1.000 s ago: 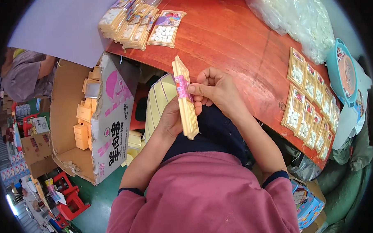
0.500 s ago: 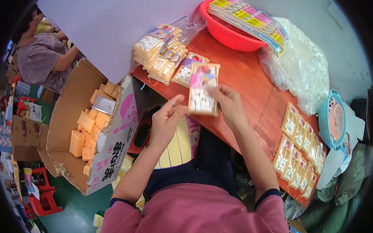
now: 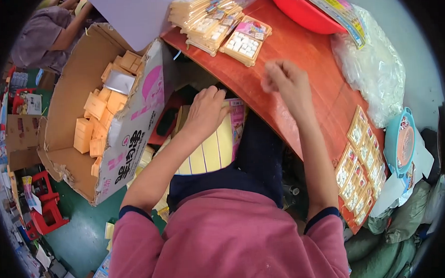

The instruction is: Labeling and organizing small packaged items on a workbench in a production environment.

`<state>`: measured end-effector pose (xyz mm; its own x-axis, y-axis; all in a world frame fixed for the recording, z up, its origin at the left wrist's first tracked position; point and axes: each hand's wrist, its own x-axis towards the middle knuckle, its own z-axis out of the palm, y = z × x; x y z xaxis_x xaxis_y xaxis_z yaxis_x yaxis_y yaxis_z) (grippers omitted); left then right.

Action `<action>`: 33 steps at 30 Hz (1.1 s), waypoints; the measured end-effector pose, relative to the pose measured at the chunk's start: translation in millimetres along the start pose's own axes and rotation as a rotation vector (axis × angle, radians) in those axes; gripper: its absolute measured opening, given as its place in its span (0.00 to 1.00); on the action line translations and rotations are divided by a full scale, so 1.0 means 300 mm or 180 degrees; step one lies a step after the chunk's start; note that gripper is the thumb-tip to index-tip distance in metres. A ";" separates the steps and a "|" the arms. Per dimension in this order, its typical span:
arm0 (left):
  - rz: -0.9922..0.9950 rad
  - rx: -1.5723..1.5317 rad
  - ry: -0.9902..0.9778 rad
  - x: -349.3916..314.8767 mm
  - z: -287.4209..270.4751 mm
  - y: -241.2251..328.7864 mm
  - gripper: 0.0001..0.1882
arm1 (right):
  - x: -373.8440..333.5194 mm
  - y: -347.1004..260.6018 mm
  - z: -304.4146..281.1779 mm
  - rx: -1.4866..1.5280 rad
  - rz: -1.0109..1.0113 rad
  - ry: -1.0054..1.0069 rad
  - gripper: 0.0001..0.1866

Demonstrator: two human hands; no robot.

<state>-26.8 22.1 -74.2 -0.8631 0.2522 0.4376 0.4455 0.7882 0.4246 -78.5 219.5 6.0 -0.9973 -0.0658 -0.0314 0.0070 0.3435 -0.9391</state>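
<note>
My left hand (image 3: 208, 112) is over the yellow printed sheets (image 3: 208, 149) on my lap, near their far edge. Its fingers are bent but apart, and I see nothing held in them. Above the red-brown table, my right hand (image 3: 290, 85) is curled closed, its fingertips a little blurred, with nothing visible in it. Beyond that hand, a shallow tray of small white pieces with a pink card (image 3: 246, 42) rests on the table at the end of a row. Beside it on the left are stacks of similar filled trays (image 3: 206, 29).
An open cardboard box (image 3: 129, 142) at left holds orange plastic cases (image 3: 96, 105). More filled trays (image 3: 360, 166) line the table's right end, beside a turquoise basket (image 3: 392, 155). At the back are a red basin (image 3: 306, 13) and a clear bag (image 3: 372, 70). Another person (image 3: 40, 37) is at far left.
The filled tray that my right hand held now lies by the stacks, and that hand has drawn away from it. My left hand moved down to the yellow sheets. The view shifted.
</note>
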 end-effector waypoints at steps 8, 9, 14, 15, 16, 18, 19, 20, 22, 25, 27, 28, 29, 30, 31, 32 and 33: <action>-0.1535 -0.1806 -0.1485 0.037 -0.090 -0.058 0.11 | -0.289 0.108 0.219 -0.0434 -0.0323 -0.0083 0.08; -0.1622 -0.2097 -0.1612 0.048 -0.106 -0.047 0.11 | -0.282 0.121 0.235 -0.0500 -0.0506 0.0185 0.08; -0.1954 -0.2779 -0.1828 0.049 -0.117 -0.024 0.10 | -0.257 0.103 0.247 -0.0655 -0.0416 0.0338 0.09; -0.1945 -0.2779 -0.1843 0.045 -0.116 -0.018 0.10 | -0.258 0.095 0.248 -0.0575 -0.0316 0.0361 0.09; -0.1978 -0.2807 -0.1781 0.041 -0.115 -0.013 0.10 | -0.258 0.092 0.247 -0.0576 -0.0308 0.0373 0.09; -0.2021 -0.2836 -0.1717 0.031 -0.107 -0.006 0.10 | -0.263 0.087 0.247 -0.0578 -0.0187 0.0438 0.10; -0.1779 -0.2642 -0.1513 0.024 -0.092 -0.002 0.12 | -0.264 0.088 0.246 -0.0580 -0.0184 0.0434 0.10; -0.1535 -0.2447 -0.1311 0.026 -0.088 0.008 0.14 | -0.264 0.091 0.245 -0.0769 -0.0242 0.0518 0.10; -0.1511 -0.2308 -0.1325 0.029 -0.094 0.024 0.14 | -0.267 0.090 0.244 -0.0963 -0.0302 0.0595 0.11; -0.1470 -0.2202 -0.1293 0.025 -0.100 0.040 0.15 | -0.276 0.086 0.238 -0.0879 -0.0200 0.0676 0.10; -0.1465 -0.2232 -0.1249 0.023 -0.105 0.038 0.15 | -0.285 0.105 0.235 -0.0541 0.0007 0.0663 0.08; -0.1506 -0.2255 -0.1385 0.023 -0.113 0.032 0.12 | -0.293 0.123 0.229 -0.0547 0.0004 0.0660 0.08; -0.1553 -0.2274 -0.1510 0.020 -0.121 0.023 0.10 | -0.302 0.138 0.220 -0.0334 0.0073 0.0691 0.07; -0.1561 -0.2276 -0.1495 0.016 -0.115 0.006 0.10 | -0.312 0.149 0.210 -0.0122 0.0143 0.0721 0.06; -0.1634 -0.2207 -0.1422 0.009 -0.098 -0.017 0.10 | -0.328 0.155 0.197 -0.0150 0.0097 0.0607 0.05; -0.1704 -0.2140 -0.1365 0.009 -0.095 -0.022 0.10 | -0.336 0.155 0.192 -0.0152 0.0100 0.0603 0.05; -0.1710 -0.2141 -0.1365 0.004 -0.092 -0.023 0.10 | -0.342 0.155 0.190 -0.0417 -0.0534 0.0538 0.04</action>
<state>-24.4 1.6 -54.7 -0.9458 0.2404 -0.2183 -0.1066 0.4049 0.9081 28.3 188.9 -53.8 -0.9818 0.0214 0.1889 -0.1581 0.4600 -0.8737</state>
